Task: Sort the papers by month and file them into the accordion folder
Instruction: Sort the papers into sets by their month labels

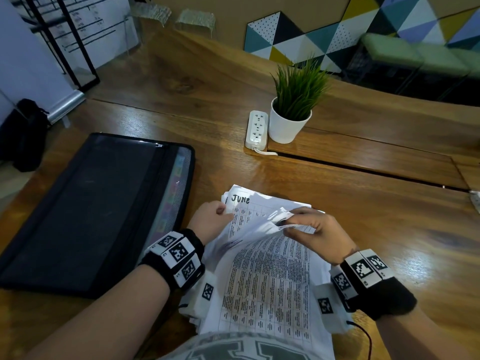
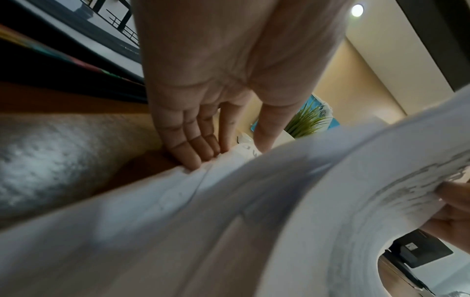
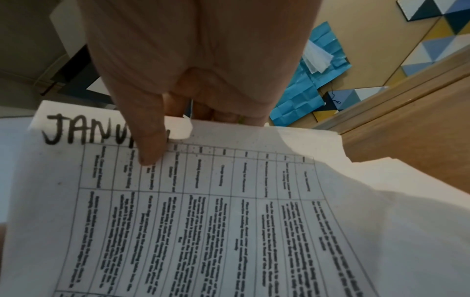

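While seen from the head: left hand [image 1: 211, 220] pinching the far left corner of the stack of papers [image 1: 270, 287], thumb on top; right hand [image 1: 315, 233] curled round several lifted top edges, peeling them back toward the body. Underneath, bared on the wooden table [image 1: 337, 193], a sheet headed "JUNE" [image 1: 240, 199]. Lying flat just left of the stack, zip open, coloured dividers showing along its near edge — the black accordion folder [image 1: 85, 211]. Farther back, a white power strip [image 1: 256, 129] touching a potted plant [image 1: 290, 120].

From the left wrist: fingers [image 2: 189, 148] nearly straight, tips pressed down on the stack's edge, thumb on the paper's upper face; sheets curving up to the right, blurred.

From the right wrist: thumb [image 3: 150, 138] on top, fingers behind, gripping a sheet marked "JANU…" [image 3: 84, 130] — rest of the word hidden by the thumb; table text below too small to read.

Likely trouble: several leaves held at once, so two months could go together unnoticed; a loosened left pinch would let the pile slide or fan out; bent edges may crease and snag on the folder's dividers.
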Demonstrator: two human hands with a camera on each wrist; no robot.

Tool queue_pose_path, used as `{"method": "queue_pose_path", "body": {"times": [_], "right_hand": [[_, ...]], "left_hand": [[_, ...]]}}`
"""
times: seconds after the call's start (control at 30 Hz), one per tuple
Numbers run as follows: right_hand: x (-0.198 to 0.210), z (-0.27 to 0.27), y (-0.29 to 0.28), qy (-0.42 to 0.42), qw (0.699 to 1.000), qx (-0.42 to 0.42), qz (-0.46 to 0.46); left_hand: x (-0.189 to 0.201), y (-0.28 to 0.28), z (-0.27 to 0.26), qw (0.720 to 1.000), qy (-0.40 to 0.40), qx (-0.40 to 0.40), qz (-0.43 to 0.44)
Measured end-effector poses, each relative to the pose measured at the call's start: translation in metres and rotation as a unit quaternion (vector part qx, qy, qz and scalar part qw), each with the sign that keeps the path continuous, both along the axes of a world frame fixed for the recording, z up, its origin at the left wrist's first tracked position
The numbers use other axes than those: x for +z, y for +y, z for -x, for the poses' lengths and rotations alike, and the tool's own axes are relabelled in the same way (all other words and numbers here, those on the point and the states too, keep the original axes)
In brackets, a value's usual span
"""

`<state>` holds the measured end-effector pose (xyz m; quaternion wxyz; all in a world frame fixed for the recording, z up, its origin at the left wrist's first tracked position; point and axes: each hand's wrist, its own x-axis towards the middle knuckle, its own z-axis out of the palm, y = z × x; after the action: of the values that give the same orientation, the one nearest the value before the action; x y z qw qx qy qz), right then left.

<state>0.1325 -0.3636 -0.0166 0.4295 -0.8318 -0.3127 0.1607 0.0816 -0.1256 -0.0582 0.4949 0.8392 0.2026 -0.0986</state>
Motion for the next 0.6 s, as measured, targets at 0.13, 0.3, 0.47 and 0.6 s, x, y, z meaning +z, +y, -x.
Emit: {"method": "queue_pose_path", "body": {"times": [0.13,0.3,0.47,0.6], "right_hand": [[-0.001,-0.002,-0.002,0.005,1.000,-0.020,-0.011],[-0.002,-0.003,0.002,-0.044,0.998,0.020,0.040],[-0.002,-0.001,0.008,-0.060,0.996,0.038,0.052],[0.002,0.002,0.009,-0.085,0.992,0.054,0.070]], "left_hand": [[0.000,0.000,-0.003,0.999,-0.041,0.031,0.003],[0.001,0.001,-0.001,0.994,-0.078,0.010,0.080],[0.003,-0.003,0.004,0.989,-0.071,0.028,0.125],[0.003,-0.007,0.007,0.984,-0.081,0.035,0.157]]}}
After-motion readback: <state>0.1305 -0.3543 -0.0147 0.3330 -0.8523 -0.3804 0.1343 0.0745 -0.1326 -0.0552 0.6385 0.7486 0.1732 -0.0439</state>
